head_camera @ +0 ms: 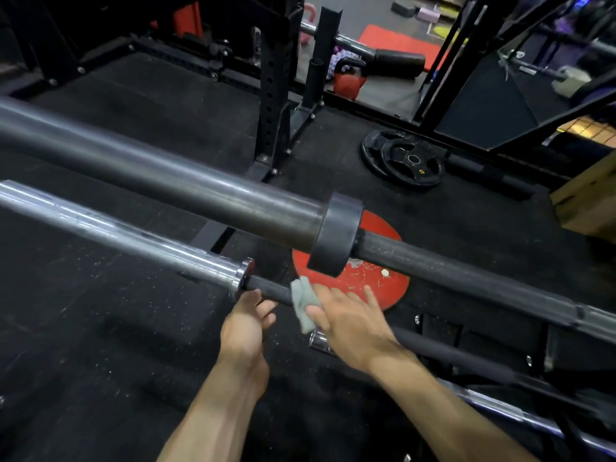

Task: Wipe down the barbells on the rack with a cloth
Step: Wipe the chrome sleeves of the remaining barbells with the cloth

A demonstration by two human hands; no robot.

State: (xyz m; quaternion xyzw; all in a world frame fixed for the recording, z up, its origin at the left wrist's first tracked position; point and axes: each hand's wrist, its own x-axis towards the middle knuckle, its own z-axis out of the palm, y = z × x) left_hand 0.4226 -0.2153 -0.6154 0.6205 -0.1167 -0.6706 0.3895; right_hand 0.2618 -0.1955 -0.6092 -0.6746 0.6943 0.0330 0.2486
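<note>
Cloth (303, 303): we pressed a pale grey-green cloth against the dark shaft of the lower barbell, just right of its chrome collar.
Right hand (350, 320): our right hand lay over the shaft with the cloth under it; the fingers were spread and reached forward over the bar, and the thumb pinned the cloth. The frame was blurred there, so we could not tell how far the fingers wrapped.
Left hand (246, 323): our left hand sat just below the shaft, beside the collar, fingers loosely curled and holding nothing; we could not tell whether the fingertips touched the bar.
Lower barbell (133, 238): chrome sleeve ran left, dark shaft ran right beneath our right hand.
Upper barbell (166, 168): a thicker dark grey bar with a wide collar crossed above the lower one, untouched by our hands.
Floor: a red plate (376, 281) lay flat beyond the hands; black plates (405, 161) lay farther back; a red kettlebell (348, 80) stood near the rack upright (273, 85).
</note>
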